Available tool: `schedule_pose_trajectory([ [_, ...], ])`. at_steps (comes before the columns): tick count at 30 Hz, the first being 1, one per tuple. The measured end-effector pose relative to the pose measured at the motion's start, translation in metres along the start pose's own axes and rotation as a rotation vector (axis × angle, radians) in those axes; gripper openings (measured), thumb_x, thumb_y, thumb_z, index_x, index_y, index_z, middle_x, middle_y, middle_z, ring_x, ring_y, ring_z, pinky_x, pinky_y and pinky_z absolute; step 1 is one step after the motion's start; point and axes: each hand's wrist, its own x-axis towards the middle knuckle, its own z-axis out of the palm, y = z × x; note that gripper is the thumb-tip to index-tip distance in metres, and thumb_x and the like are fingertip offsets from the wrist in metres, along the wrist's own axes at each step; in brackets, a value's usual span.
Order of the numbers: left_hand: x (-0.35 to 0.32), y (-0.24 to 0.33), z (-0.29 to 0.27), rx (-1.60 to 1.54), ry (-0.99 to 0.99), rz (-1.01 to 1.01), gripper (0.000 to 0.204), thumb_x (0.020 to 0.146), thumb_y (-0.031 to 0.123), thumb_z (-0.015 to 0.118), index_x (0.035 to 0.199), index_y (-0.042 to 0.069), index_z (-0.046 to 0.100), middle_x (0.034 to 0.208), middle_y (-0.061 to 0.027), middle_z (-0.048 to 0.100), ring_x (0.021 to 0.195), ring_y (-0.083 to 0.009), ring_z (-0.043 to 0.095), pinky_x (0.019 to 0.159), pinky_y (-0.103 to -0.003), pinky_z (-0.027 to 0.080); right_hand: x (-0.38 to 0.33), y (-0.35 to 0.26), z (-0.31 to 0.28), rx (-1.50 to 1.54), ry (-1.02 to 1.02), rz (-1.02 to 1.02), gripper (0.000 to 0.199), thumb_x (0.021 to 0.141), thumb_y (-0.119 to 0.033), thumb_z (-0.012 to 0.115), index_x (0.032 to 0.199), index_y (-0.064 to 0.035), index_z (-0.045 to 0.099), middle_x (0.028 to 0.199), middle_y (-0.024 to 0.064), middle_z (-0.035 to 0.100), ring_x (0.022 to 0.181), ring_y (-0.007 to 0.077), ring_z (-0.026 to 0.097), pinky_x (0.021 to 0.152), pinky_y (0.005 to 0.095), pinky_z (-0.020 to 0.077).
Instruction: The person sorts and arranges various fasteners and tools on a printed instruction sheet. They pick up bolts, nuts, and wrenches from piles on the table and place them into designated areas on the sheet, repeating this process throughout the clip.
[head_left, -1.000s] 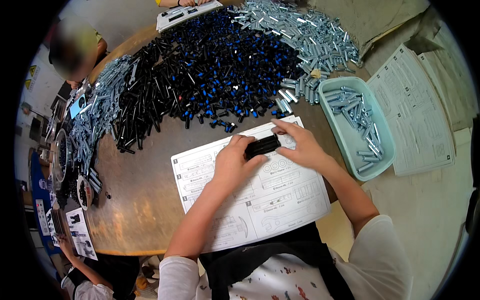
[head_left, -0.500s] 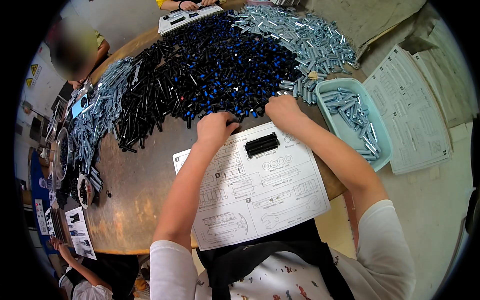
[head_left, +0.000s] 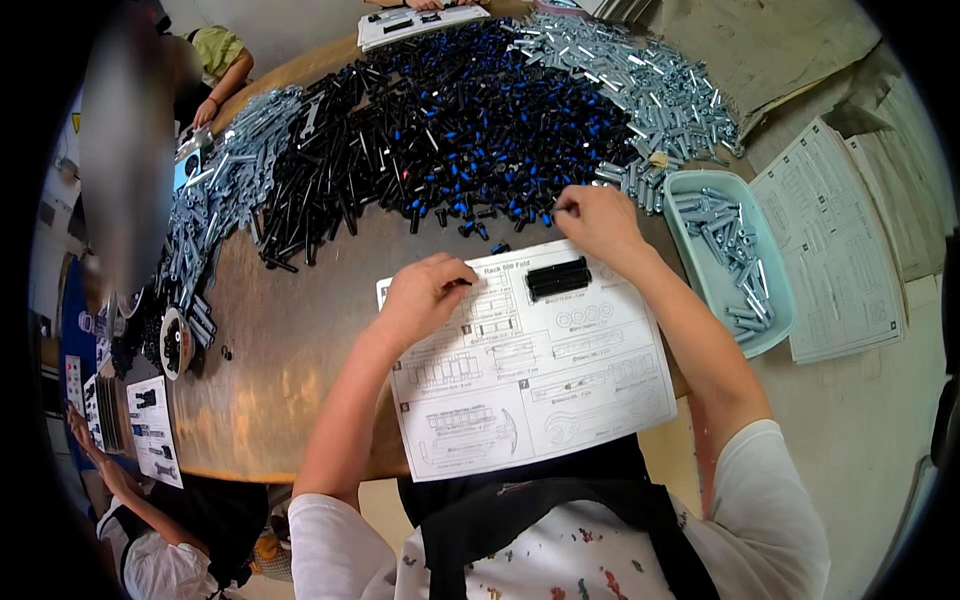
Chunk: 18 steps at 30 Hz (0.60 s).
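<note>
The left hand (head_left: 425, 295) rests on the near-left top corner of the printed sheet (head_left: 530, 360), fingers curled in with the tips pinched together; whether they grip a small part I cannot tell. The right hand (head_left: 598, 220) lies just beyond the sheet's far edge, at the near rim of the black pile (head_left: 450, 130), with thumb and forefinger pinched on something too small to make out. The two hands are apart, with a row of black pieces (head_left: 558, 278) between them, lying side by side on the upper part of the sheet, touched by neither hand. The sheet lies flat on the round brown table (head_left: 290, 370), right in front of the person, and shows line drawings of parts. The black pile, flecked with blue tips, fills the far middle of the table. To its right and farther away spreads a heap of silver bolts (head_left: 640, 90); another silver heap (head_left: 225, 190) runs along the left side. Just right of the right forearm sits a pale blue tray (head_left: 775, 330) holding more silver bolts. More printed sheets (head_left: 835, 250) lie further right. Another person's arm (head_left: 110, 470) shows at the near left edge.
</note>
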Motion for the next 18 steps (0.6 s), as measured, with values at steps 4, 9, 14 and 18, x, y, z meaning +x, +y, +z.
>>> schedule_pose_trajectory([
  [4, -0.007, 0.009, 0.008, 0.174, -0.015, 0.038, 0.017, 0.08, 0.01, 0.074, 0.095, 0.005, 0.067, 0.096, -0.0116, 0.064, 0.081, -0.0285, 0.065, 0.072, -0.037, 0.052, -0.013, -0.046, 0.032, 0.209, -0.116, -0.041, 0.021, 0.077, -0.029, 0.068, 0.079, -0.0098, 0.075, 0.077, 0.0091, 0.072, 0.075, 0.0289, 0.07, 0.071, 0.041, 0.0554],
  [9, -0.006, 0.019, 0.025, 0.162, 0.134, -0.141, 0.029, 0.077, 0.018, 0.078, 0.099, 0.003, 0.067, 0.091, -0.0117, 0.062, 0.074, -0.0275, 0.064, 0.067, -0.039, 0.052, -0.027, -0.072, 0.057, -0.117, -0.134, -0.117, 0.024, 0.083, -0.03, 0.068, 0.077, -0.0069, 0.071, 0.069, 0.0101, 0.068, 0.069, 0.0306, 0.069, 0.063, 0.0426, 0.054],
  [14, -0.003, 0.016, 0.032, 0.17, 0.204, -0.13, 0.015, 0.08, 0.013, 0.074, 0.09, 0.002, 0.071, 0.088, -0.0113, 0.062, 0.072, -0.0277, 0.064, 0.067, -0.038, 0.051, -0.032, -0.057, 0.046, -0.075, -0.037, -0.4, 0.014, 0.082, -0.021, 0.069, 0.083, -0.0072, 0.07, 0.088, 0.0064, 0.066, 0.088, 0.0253, 0.065, 0.073, 0.0396, 0.0513],
  [18, -0.001, 0.014, 0.031, 0.16, 0.192, -0.121, 0.013, 0.08, 0.011, 0.072, 0.09, 0.002, 0.071, 0.087, -0.0116, 0.062, 0.073, -0.0289, 0.064, 0.068, -0.039, 0.051, -0.03, -0.046, 0.05, -0.007, -0.092, -0.561, 0.012, 0.079, -0.017, 0.071, 0.085, -0.0074, 0.071, 0.089, 0.0038, 0.064, 0.097, 0.0232, 0.06, 0.081, 0.0391, 0.0485],
])
